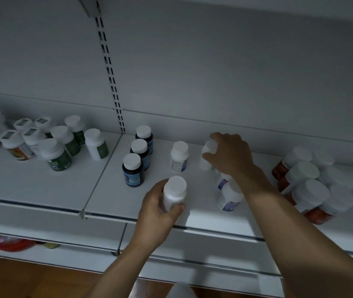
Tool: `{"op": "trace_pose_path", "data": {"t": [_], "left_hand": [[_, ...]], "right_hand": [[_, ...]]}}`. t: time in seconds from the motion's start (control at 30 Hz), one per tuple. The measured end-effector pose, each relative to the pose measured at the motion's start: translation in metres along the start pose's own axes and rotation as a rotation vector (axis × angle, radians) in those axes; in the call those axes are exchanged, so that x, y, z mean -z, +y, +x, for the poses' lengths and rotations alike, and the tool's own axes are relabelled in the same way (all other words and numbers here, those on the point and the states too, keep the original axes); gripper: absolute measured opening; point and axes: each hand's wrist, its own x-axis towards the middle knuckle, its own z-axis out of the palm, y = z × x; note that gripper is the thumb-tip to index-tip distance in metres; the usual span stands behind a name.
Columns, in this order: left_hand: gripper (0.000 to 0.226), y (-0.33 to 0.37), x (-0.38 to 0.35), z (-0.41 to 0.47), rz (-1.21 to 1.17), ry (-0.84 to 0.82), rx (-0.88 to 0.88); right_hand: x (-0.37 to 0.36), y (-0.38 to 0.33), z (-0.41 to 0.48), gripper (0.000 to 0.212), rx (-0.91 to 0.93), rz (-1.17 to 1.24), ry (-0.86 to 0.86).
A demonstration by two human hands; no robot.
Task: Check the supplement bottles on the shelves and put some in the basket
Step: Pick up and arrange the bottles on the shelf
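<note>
In the head view, the left hand (160, 205) has its grip curled round a white-capped bottle (174, 193), thumb on the near side. It holds the bottle upright over the front part of the white shelf (42, 186); whether the base touches the shelf cannot be told. Further back, the right hand (229, 154) reaches in from above, its grip clamped on a second white bottle (208, 152), fingers over the cap and thumb against the body. Left of that one and behind the first stands a lone white bottle (178, 157) with a blue label, upright and apart from both. Under the right forearm stand two more blue-labelled bottles (229, 197), partly hidden. To the left, three dark bottles (133, 169) with white caps form a row running front to back. Past the shelf seam is a cluster of green-labelled bottles (58, 154), and at the far right a blurred group of red bottles (309, 193). A slotted rail (112, 78) runs up the grey back wall.
</note>
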Motion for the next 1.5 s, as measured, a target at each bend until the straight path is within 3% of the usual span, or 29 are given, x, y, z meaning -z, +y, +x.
{"op": "trace_pose_path", "data": {"t": [0.1, 0.37, 0.5, 0.7, 0.83, 1.0, 1.1, 1.23, 1.4, 1.5], "left_hand": [[0.055, 0.001, -0.001, 0.009, 0.024, 0.000, 0.000], [0.032, -0.012, -0.008, 0.063, 0.136, 0.002, -0.042], [0.039, -0.008, -0.018, 0.092, 0.178, 0.024, -0.096], [0.056, 0.006, -0.017, 0.090, 0.143, -0.066, -0.092], [0.058, 0.007, 0.008, 0.036, -0.014, -0.010, -0.138], [0.074, 0.014, 0.028, -0.017, 0.050, -0.401, -0.211], [0.063, 0.020, 0.026, -0.025, -0.014, -0.327, -0.238], [0.053, 0.027, 0.033, -0.030, -0.141, -0.255, -0.275], [0.062, 0.032, 0.044, -0.036, -0.118, -0.257, -0.432], [0.063, 0.033, 0.044, -0.039, -0.075, -0.253, -0.489]], "right_hand": [[0.002, 0.001, -0.003, 0.047, 0.003, -0.003, 0.017], [0.045, -0.005, -0.065, 0.045, 0.034, 0.391, 0.222], [0.044, -0.007, -0.108, 0.046, 0.027, 0.530, 0.278], [0.034, -0.011, -0.138, 0.048, 0.025, 0.503, 0.170], [0.022, -0.015, -0.144, 0.046, -0.005, 0.642, 0.139], [0.010, -0.034, -0.154, 0.047, 0.028, 0.736, 0.133], [0.010, -0.053, -0.161, 0.049, 0.116, 0.757, 0.197], [0.004, -0.068, -0.169, 0.075, 0.192, 0.765, 0.155], [0.001, -0.078, -0.183, 0.064, 0.266, 0.700, 0.386], [0.003, -0.076, -0.193, 0.062, 0.285, 0.712, 0.432]]}}
